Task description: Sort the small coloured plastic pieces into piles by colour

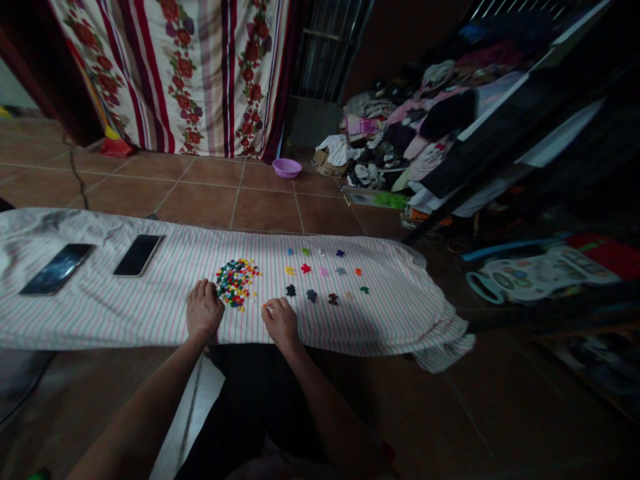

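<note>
A pile of small multicoloured beads (237,283) lies on the striped cloth (165,313) in front of me. My left hand (204,307) rests at the pile's left edge, its fingers laid on the cloth and nothing visible in them. To the right of the pile, my right hand (281,321) is closed in a pinch on a small orange bead (265,306). Beyond it, small one-colour groups sit in rows, among them a red group (305,269), a black group (291,291), a dark grey group (311,295) and an orange group (358,271).
Two phones, a left one (57,269) and a nearer one (139,255), lie on the cloth to my left. A purple basin (287,168) stands on the tiled floor. Heaped clothes (400,127) fill the back right. A floral curtain (200,73) hangs behind.
</note>
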`<state>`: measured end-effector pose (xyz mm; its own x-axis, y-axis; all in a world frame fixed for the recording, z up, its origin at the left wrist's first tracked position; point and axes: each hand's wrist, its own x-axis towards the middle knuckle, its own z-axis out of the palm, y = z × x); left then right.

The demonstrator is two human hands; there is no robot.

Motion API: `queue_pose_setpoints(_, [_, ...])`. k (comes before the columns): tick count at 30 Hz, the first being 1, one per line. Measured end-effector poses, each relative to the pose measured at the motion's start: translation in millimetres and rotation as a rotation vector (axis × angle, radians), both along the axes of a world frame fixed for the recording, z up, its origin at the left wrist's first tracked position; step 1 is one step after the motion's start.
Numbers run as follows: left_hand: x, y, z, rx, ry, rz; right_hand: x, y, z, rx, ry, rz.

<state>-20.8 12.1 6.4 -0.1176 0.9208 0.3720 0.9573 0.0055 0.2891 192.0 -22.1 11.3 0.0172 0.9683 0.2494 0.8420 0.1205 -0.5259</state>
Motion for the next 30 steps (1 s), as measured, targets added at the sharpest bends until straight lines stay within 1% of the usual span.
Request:
queue_pose_setpoints(4, [-0.3, 0.0, -0.5, -0.008, -0.012, -0.001, 10.1, -4.9, 4.0, -0.042, -0.01, -0.014])
queue_pose_setpoints(9, [0.1, -0.7, 0.9, -0.001, -0.017, -0.005, 25.0, -8.9, 8.0, -0.07, -0.029, -0.08])
queue_pose_setpoints(17, [1.7, -1.4, 2.1, -0.011, -0.032, 0.014, 51.7, -0.2, 19.1, -0.103, -0.039, -0.188])
queue_pose_setpoints(23, [1.5, -1.5, 2.6, -0.023, -0.058, 0.005, 73.9, 14.0, 22.6, -0.035, -0.003, -0.223])
queue_pose_setpoints(30, [1.6, -2.5, 4.4, -0.028, -0.027, -0.003, 97.9, 48.3, 27.1, 0.043, -0.04, -0.268])
